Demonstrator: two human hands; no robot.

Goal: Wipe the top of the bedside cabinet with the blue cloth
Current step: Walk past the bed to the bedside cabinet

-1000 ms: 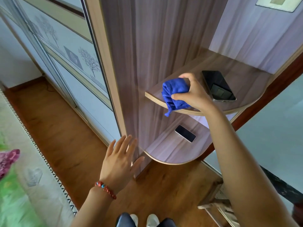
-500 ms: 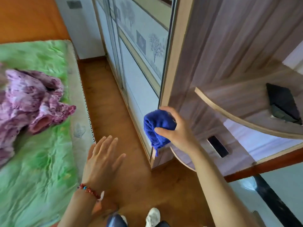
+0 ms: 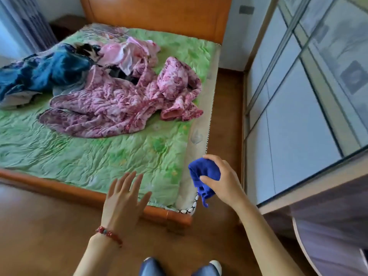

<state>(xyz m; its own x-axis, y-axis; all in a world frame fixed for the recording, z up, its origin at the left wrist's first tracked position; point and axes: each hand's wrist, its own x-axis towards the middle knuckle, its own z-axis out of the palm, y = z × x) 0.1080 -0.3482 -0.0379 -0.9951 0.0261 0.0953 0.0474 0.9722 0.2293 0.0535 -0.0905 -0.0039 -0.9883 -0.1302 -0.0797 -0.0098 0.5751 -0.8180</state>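
Holds the blue cloth (image 3: pixel 203 172) bunched tight in the right grip (image 3: pixel 223 182), thumb across its front and a loose tail dangling below, out over the floor (image 3: pixel 39 226) just beside the foot corner of the bed (image 3: pixel 99 160). Carries the left grip (image 3: pixel 123 202) wide and empty, fingers spread, palm down, above the wooden foot rail, apparently touching nothing. Looks up the length of the bed toward the headboard (image 3: pixel 159 14), across a green quilt strewn with pink and blue clothes (image 3: pixel 111 108). Finds the likely bedside cabinet (image 3: pixel 67 24) only as a dark, dim wooden block at the far left end of the headboard, next to the curtain (image 3: pixel 29 22); cannot make out its top. Puts that cabinet far ahead and to the left of the cloth, diagonally across the whole bed, well apart from either grip. Places the left grip somewhat nearer to it, yet keeps the cloth on the right side, close to the wardrobe doors (image 3: pixel 288 136). Judging from this, cannot wipe yet, nor reach across the mattress; probably calls for walking round the foot of the bed and up its left flank, carrying the cloth in the right grip, before laying it flat on the cabinet top. Sees no second cabinet in the narrow gap right of the headboard, though cannot rule one out
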